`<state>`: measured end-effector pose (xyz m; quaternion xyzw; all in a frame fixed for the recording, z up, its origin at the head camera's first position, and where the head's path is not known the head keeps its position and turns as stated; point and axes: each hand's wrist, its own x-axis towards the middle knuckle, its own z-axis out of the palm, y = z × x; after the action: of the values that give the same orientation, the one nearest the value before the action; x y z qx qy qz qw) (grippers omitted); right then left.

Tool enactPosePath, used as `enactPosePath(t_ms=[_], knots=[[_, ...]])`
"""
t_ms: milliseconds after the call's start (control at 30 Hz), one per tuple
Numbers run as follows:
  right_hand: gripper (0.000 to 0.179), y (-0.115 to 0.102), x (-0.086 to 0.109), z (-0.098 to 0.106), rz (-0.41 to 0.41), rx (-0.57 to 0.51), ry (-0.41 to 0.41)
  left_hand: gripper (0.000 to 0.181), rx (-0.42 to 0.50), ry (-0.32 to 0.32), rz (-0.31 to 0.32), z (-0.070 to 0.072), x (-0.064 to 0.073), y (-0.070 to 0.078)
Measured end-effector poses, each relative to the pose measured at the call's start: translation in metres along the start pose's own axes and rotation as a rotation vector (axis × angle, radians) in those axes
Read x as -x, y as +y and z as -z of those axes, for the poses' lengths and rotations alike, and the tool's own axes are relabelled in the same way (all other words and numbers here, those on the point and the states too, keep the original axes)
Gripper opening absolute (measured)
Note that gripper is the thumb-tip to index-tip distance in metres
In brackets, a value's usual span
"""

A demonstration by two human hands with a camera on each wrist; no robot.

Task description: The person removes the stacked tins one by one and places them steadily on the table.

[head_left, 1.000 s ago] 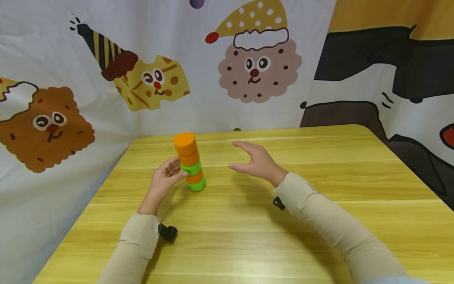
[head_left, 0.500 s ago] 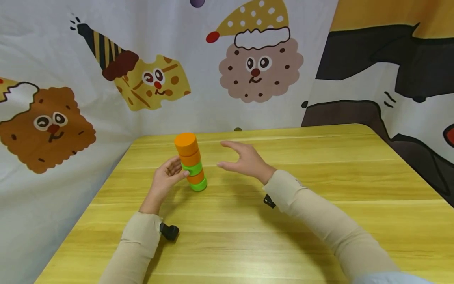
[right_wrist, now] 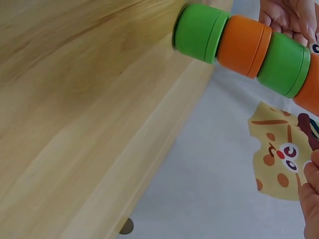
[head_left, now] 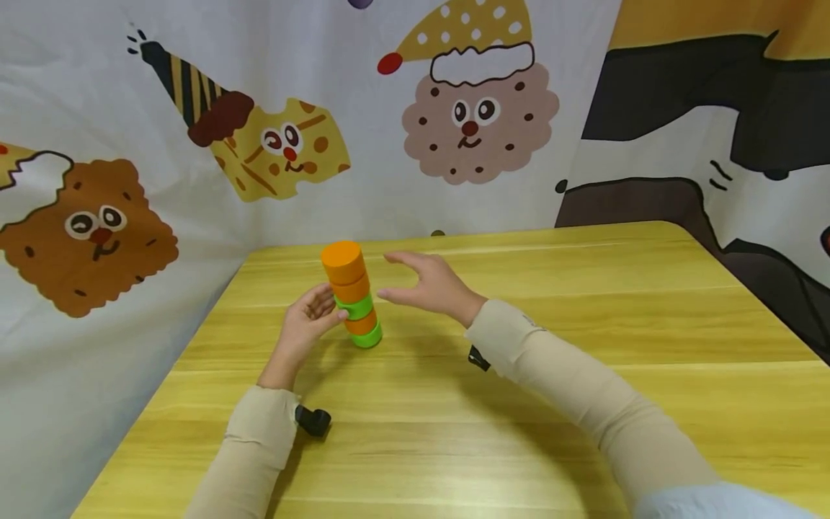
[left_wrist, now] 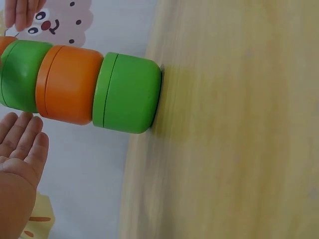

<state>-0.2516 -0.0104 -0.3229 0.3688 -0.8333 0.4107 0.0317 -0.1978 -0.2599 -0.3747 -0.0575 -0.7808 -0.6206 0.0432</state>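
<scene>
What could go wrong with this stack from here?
The stack is tall and narrow, so an uneven push might topple it. The left hand is right beside it; a small slip could knock it. The right hand is apart from it, so it might not steady a sudden tilt.

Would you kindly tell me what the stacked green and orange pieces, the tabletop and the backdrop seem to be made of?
Stacked pieces: probably moulded plastic, smooth and satin, judging by their even colour and neat seam lines.
Tabletop: wood or wood-look laminate, slightly glossy, showing grain and reflected light.
Backdrop: apparently matte printed fabric, showing soft folds.
</scene>
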Motion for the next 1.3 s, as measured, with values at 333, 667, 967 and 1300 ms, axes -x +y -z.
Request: enactPosePath(t_ms=[333,667,967,1300], knots=[[0.064,-0.007,-0.011,-0.004,0.035,-0.006,0.004,0.062,0.032,-0.011,-0.026,-0.001,-0.002,0.004],[0.063,-0.015,-0.023,-0.005,-0.005,-0.063,-0.003,0.062,0.024,-0.009,-0.034,-0.003,-0.005,0.01],[0.062,-0.022,-0.034,-0.009,-0.042,-0.113,-0.004,0.059,0.035,-0.015,-0.038,-0.004,-0.006,0.013],[0.065,-0.028,-0.042,-0.01,-0.09,-0.177,-0.028,0.059,0.028,-0.018,-0.038,-0.005,-0.008,0.014]])
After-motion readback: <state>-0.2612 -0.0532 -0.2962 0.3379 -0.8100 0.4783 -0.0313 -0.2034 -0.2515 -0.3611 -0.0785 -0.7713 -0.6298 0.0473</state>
